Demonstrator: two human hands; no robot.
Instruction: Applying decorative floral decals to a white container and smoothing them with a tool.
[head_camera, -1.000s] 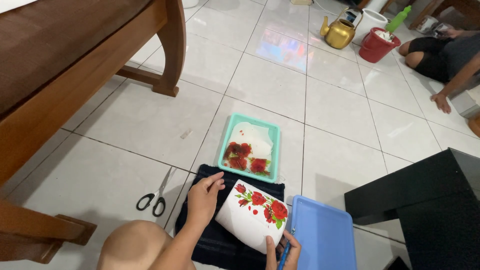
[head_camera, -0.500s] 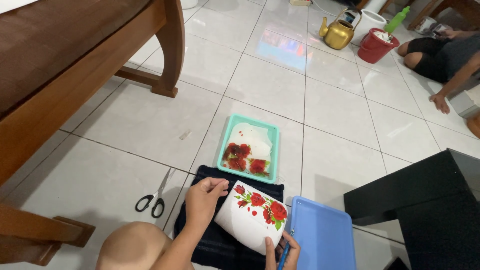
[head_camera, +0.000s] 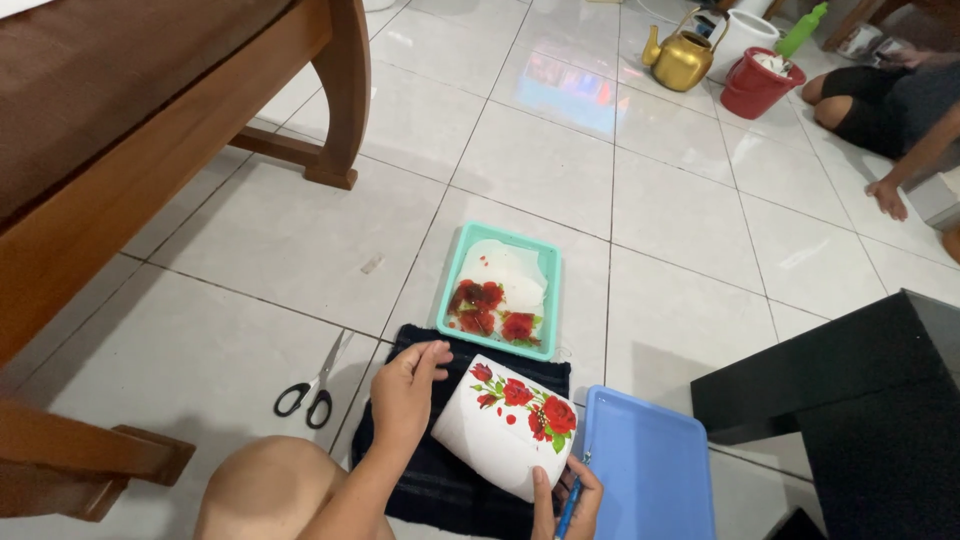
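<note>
White with red roses on it, the pot (head_camera: 505, 428) lies tilted on its side over a dark cloth (head_camera: 445, 480) spread on the tiled floor (head_camera: 280, 230). I see my left hand (head_camera: 405, 390) curled against the pot's left end, fingers bent and thumb up near the rim, steadying it rather than wrapping it. My right hand (head_camera: 568, 498) sits under the pot's lower right edge, closed around a thin blue tool (head_camera: 570, 505) whose tip points up toward the flower print; whether the tip touches the pot I cannot tell.

Just beyond the cloth, touching its far edge, is a teal tray (head_camera: 500, 290) holding white paper and red flower cut-outs. A blue tray (head_camera: 650, 465) lies just right of the cloth, beside my right hand. Black-handled scissors (head_camera: 310, 390) rest on the tiles to the left of the cloth, shut, apart from my left hand. My bare knee (head_camera: 265, 490) shows at the bottom left.

A wooden bench (head_camera: 150, 130) with a brown seat fills the upper left, one leg standing on the tiles. A black table (head_camera: 850, 400) cuts in at the lower right. Far across the floor stand a gold kettle (head_camera: 682, 60) and a red bucket (head_camera: 752, 85), with a white container and a green bottle (head_camera: 803, 30) behind them. Another person (head_camera: 890, 100) sits at the top right, one hand flat on the floor, well apart from my work.
</note>
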